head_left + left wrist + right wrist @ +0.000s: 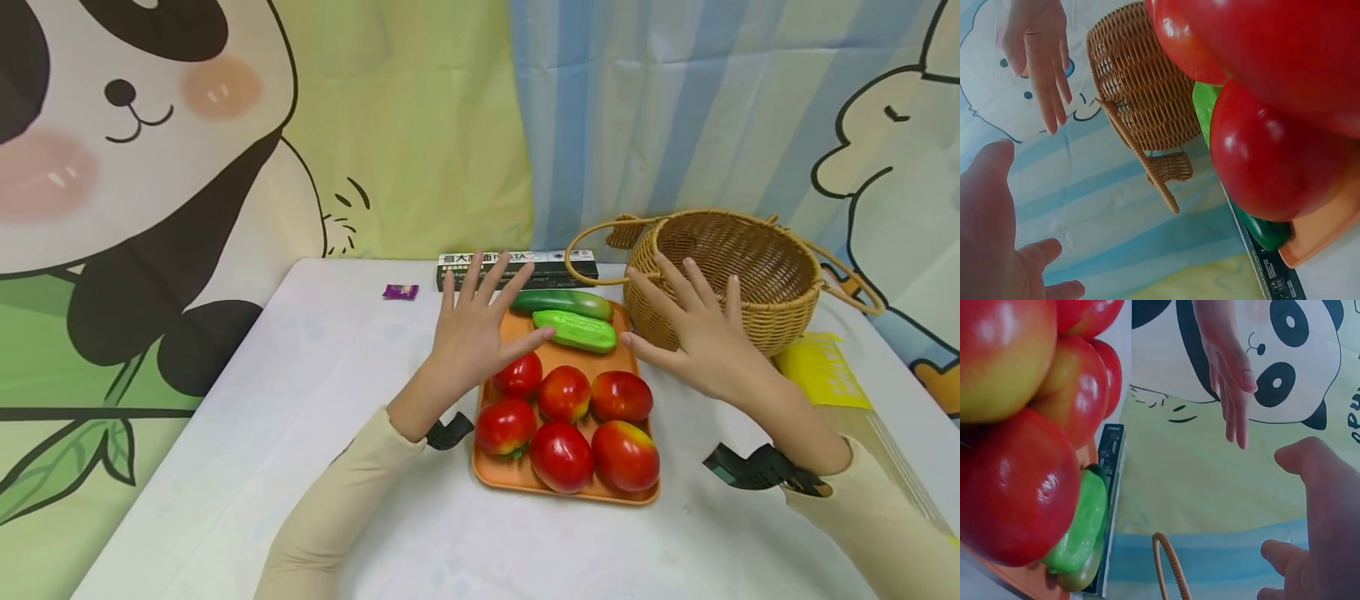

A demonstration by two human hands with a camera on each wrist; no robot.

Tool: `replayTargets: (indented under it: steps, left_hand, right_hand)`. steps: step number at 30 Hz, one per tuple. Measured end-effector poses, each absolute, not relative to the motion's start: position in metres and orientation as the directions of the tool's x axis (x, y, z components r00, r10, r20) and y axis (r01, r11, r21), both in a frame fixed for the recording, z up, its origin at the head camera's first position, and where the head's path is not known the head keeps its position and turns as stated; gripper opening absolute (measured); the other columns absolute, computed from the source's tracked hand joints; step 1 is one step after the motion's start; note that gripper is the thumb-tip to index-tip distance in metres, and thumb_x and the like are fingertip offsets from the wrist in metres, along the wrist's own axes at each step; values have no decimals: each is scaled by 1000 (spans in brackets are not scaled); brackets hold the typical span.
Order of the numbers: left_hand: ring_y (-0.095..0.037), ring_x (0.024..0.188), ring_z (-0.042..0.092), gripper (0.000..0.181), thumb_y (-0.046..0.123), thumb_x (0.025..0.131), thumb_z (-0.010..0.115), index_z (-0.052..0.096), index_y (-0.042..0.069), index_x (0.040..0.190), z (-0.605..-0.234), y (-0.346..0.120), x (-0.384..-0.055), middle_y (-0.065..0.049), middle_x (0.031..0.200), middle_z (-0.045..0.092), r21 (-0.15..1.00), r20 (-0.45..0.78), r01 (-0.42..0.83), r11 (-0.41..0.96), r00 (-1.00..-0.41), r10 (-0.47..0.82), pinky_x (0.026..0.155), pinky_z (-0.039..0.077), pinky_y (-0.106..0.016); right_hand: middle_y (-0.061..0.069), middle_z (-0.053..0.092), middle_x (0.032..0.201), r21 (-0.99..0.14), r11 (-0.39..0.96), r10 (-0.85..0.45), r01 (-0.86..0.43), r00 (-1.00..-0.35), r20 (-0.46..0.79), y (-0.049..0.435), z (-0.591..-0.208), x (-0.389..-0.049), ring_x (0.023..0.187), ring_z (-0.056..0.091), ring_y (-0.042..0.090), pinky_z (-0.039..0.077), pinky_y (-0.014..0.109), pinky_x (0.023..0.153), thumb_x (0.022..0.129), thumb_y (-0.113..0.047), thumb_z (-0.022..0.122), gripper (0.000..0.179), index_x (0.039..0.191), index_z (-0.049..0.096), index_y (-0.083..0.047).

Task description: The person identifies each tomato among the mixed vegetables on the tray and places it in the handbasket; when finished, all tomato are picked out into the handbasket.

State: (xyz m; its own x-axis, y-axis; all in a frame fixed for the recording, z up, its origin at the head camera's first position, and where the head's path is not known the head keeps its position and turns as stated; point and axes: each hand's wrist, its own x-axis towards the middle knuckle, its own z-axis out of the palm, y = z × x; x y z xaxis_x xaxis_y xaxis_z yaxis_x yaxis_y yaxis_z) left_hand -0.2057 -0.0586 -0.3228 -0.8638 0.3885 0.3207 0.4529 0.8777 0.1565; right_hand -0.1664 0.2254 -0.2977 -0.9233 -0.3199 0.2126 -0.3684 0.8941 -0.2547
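Observation:
My left hand is held in the air with fingers spread, overlapping the left side of an orange tray in the head view. The right hand, also spread and holding nothing, hovers in front of a wicker basket. On the tray lie several red tomato-like fruits in two rows, some with yellow patches. Behind them rest a bright green, bumpy cucumber-like vegetable and a smooth dark green one. Both wrist views show the opposite hand with fingers extended.
A dark pasta box stands behind the tray, partly hidden by my left fingers. Left of it lies a small purple wrapped candy. Beyond my right wrist is a yellow-labelled noodle packet. A printed curtain hangs behind the white table.

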Motion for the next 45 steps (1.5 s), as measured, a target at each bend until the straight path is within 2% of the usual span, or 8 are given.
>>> replayTargets:
  steps: [4,13,18,24,28,34,41,45]
  left_hand:
    - [-29,151,-1,85,71,87,50,19,34,156,-326,-63,-197,-1,164,14,150,330,480,864,-848,414,118,0,-60]
    - [-29,150,6,81,64,88,54,26,28,155,-346,-84,-173,-3,162,22,196,341,527,827,-828,446,117,8,-60]
    - [-31,149,14,79,62,89,55,29,27,155,-359,-94,-164,-4,160,27,264,283,528,807,-842,459,116,14,-61]
    - [-29,148,18,79,64,87,55,32,28,153,-375,-110,-157,-4,158,31,289,229,508,811,-860,457,117,14,-60]
    - [-25,148,21,75,59,89,58,36,25,152,-385,-122,-154,-1,156,34,436,210,515,739,-856,472,116,16,-59]
    - [-22,145,26,65,36,95,62,34,21,152,-396,-135,-157,5,155,34,749,120,454,483,-809,575,114,28,-56]
    - [-31,144,28,77,32,90,68,27,18,154,-403,-150,-167,-8,157,31,863,60,354,360,-780,623,114,25,-59]
    - [-31,145,26,84,30,89,71,22,14,155,-411,-157,-175,-11,158,28,901,0,287,324,-748,663,115,21,-59]
  right_hand:
    - [13,5,164,-276,887,-323,-371,-924,203,225,-303,-158,148,-6,40,-18,67,109,92,-54,56,79,157,19,-27]
    - [14,8,163,-322,846,-372,-425,-903,213,220,-318,-145,148,1,43,-1,67,114,92,-51,59,80,157,18,-28]
    - [12,10,163,-332,849,-375,-411,-911,169,218,-324,-140,148,3,42,16,74,107,91,-50,62,82,157,20,-27]
    - [12,12,162,-346,844,-395,-409,-911,115,218,-335,-138,146,12,44,32,75,96,89,-53,64,84,157,21,-26]
    - [13,14,161,-464,787,-416,-406,-905,87,220,-344,-138,142,20,46,34,75,94,88,-49,68,84,156,25,-25]
    - [19,25,157,-620,675,-454,-400,-888,79,227,-358,-140,138,29,48,33,74,97,87,-37,74,78,152,35,-16]
    - [25,38,147,-681,592,-497,-432,-860,114,235,-363,-146,129,41,48,46,64,92,88,-24,73,67,145,43,-6]
    - [25,44,143,-709,551,-533,-440,-839,107,239,-362,-152,125,45,50,48,62,91,89,-19,72,62,143,45,-2]
